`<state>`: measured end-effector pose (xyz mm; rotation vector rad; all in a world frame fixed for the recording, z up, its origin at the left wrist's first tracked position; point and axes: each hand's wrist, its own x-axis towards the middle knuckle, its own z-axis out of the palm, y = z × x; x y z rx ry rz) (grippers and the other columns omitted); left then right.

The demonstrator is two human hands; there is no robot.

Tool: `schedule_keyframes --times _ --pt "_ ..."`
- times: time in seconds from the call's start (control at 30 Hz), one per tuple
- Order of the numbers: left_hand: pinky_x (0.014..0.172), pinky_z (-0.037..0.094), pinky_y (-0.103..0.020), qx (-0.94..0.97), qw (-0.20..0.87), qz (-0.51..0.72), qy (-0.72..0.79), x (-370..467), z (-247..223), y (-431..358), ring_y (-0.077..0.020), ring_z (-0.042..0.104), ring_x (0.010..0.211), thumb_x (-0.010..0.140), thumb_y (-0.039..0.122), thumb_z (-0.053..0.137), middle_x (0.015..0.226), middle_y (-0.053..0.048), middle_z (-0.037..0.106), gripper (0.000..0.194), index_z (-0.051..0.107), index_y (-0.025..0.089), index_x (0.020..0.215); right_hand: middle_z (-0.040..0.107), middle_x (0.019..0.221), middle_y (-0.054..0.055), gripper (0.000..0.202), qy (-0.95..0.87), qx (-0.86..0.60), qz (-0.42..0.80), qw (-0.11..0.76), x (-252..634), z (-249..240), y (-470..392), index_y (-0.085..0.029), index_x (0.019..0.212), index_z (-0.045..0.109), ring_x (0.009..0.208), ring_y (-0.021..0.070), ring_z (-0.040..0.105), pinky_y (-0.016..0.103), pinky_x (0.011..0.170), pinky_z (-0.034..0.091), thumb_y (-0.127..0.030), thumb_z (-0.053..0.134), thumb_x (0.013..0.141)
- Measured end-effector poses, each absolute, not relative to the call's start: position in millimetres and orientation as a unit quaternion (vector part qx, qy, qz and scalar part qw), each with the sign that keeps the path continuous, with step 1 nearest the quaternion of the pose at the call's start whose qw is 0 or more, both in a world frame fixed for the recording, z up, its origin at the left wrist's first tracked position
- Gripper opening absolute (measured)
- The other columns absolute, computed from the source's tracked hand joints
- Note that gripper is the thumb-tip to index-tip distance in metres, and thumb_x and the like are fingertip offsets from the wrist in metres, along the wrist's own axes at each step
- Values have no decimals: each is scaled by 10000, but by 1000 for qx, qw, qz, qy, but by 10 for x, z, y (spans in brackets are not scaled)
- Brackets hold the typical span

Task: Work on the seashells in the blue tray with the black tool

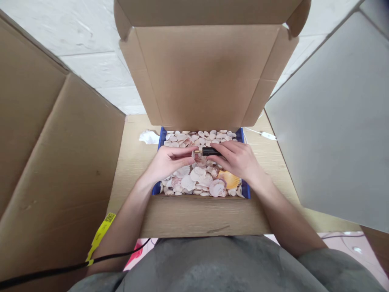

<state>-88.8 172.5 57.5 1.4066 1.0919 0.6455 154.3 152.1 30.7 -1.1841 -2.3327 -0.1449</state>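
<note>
My right hand (238,159) grips a small black mini drill (209,151) with a brass-coloured chuck, pointed left. Between the thumb and fingers of my left hand (170,161) is a pale seashell (193,155), partly hidden by the fingertips. The drill's tip is right at this shell; whether it touches I cannot tell. Both hands are over a blue tray (246,191) full of shells. Small whitish shells (200,134) fill its far side, and larger scallop shells lie nearer me, among them an orange scallop shell (230,179).
Behind the tray rises an open cardboard box flap (200,73). Cardboard (75,142) walls the left side, a grey panel (334,121) the right. On the wooden table (200,215) lie crumpled white material (148,137) and a white cable switch (268,136). A black cable (115,256) crosses my left arm.
</note>
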Motion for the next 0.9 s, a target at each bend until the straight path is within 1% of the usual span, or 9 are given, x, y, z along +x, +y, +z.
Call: schedule_keyframes --times 0.1,0.3,0.47,0.63,0.73,0.8,0.9 --pt "980 548 -360 615 580 281 455 -906 574 1728 -252 675 1102 769 304 773 1173 -54 706 405 704 207 1156 717 861 39 327 -857 -438 -47 267 1546 312 1520 -163 1091 626 734 149 653 287 654 471 -431 564 913" --pt "1040 498 -338 646 554 293 436 -921 616 1736 -212 663 1126 845 308 698 1163 -38 713 267 733 229 1097 730 904 43 330 -858 -426 -47 281 1565 301 1520 -166 1108 625 774 155 667 292 683 493 -420 589 901" --pt "1030 505 -342 625 566 298 447 -902 625 1727 -216 669 1113 819 301 725 1148 -46 725 284 742 215 1089 737 937 46 325 -856 -424 -52 291 1563 311 1515 -170 1118 624 789 154 670 295 707 507 -407 599 897" --pt "1002 526 -373 590 592 315 449 -894 552 1736 -243 651 1142 782 309 760 1266 -74 669 403 703 210 1168 742 956 48 315 -848 -425 -63 309 1558 317 1515 -174 1118 625 804 157 670 303 726 514 -388 615 888" --pt "1007 521 -396 580 604 305 455 -895 516 1746 -254 644 1152 768 309 772 1282 -88 658 447 687 205 1194 743 971 44 312 -844 -426 -70 319 1559 316 1522 -183 1126 621 809 156 663 305 731 511 -379 623 883" --pt "1004 522 -393 582 608 299 450 -896 511 1749 -249 647 1146 772 308 768 1286 -88 656 436 688 206 1188 742 972 47 312 -845 -420 -76 323 1561 318 1527 -176 1121 619 803 157 657 303 726 508 -373 630 879" --pt "992 521 -364 600 596 298 442 -900 535 1749 -228 662 1108 806 316 734 1231 -83 689 351 705 197 1135 739 977 52 322 -848 -410 -85 326 1558 330 1527 -168 1117 618 796 157 652 298 721 506 -373 641 870"
